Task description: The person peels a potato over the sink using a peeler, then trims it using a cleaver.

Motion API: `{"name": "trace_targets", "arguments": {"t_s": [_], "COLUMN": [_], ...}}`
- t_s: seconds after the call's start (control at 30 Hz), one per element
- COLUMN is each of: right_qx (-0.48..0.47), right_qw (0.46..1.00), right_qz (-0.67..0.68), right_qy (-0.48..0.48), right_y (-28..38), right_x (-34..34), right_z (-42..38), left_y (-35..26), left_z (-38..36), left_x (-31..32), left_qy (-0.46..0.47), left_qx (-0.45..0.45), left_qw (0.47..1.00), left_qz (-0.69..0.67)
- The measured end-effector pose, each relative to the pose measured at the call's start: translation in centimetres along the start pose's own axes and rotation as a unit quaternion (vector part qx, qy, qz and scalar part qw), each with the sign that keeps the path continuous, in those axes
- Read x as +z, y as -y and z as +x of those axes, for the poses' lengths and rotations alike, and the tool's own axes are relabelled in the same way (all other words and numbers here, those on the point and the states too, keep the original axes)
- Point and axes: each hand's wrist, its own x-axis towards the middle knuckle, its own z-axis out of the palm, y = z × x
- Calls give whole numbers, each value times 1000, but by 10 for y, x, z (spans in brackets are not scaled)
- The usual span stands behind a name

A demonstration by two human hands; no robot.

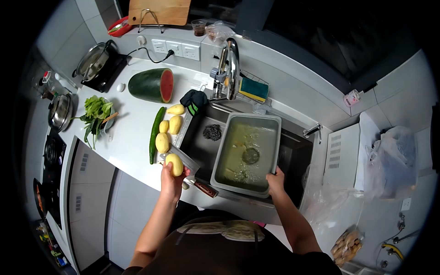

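My left hand (pixel 170 183) is wrapped round a peeled potato (pixel 174 165) above the counter's front edge. Several more peeled potatoes (pixel 162 143) lie just beyond it, beside a long cucumber (pixel 156 135). My right hand (pixel 275 181) grips the near right rim of a grey basin (pixel 220 151), which sits over the sink and holds cloudy water with scraps. A cleaver with a brown wooden handle (pixel 206 188) lies near the sink's left front corner, right of my left hand.
A cut watermelon (pixel 151 85), leafy greens (pixel 97 110) and a pot (pixel 95 62) on a cooktop stand at the left. The faucet (pixel 232 68) rises behind the sink (pixel 201 151). A dark cloth (pixel 195 101) lies at its back left corner.
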Motion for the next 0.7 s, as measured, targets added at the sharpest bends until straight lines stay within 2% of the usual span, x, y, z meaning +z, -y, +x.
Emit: {"name": "trace_targets", "arguments": {"t_s": [0.03,0.1,0.23,0.43,0.5,0.7], "right_qx": [1,85,111,108,168,195], "right_qw": [1000,996,992,994,986,980], "right_qz": [0,21,44,2,10,33], "right_qy": [0,-22,-28,18,7,16], "right_y": [2,14,29,33,38,3], "right_x": [-10,-23,-33,-38,-33,-38], "right_z": [-3,-8,-21,-13,-9,21], "left_y": [1,6,10,9,5,4], "left_z": [0,-1,1,5,8,11], "left_x": [6,9,8,13,12,0], "left_qy": [9,16,-1,6,15,-14], "left_qx": [0,5,-6,-23,-20,-9], "left_qw": [1000,1000,1000,1000,1000,1000], "left_qz": [1,-5,-6,-9,-11,-11]}}
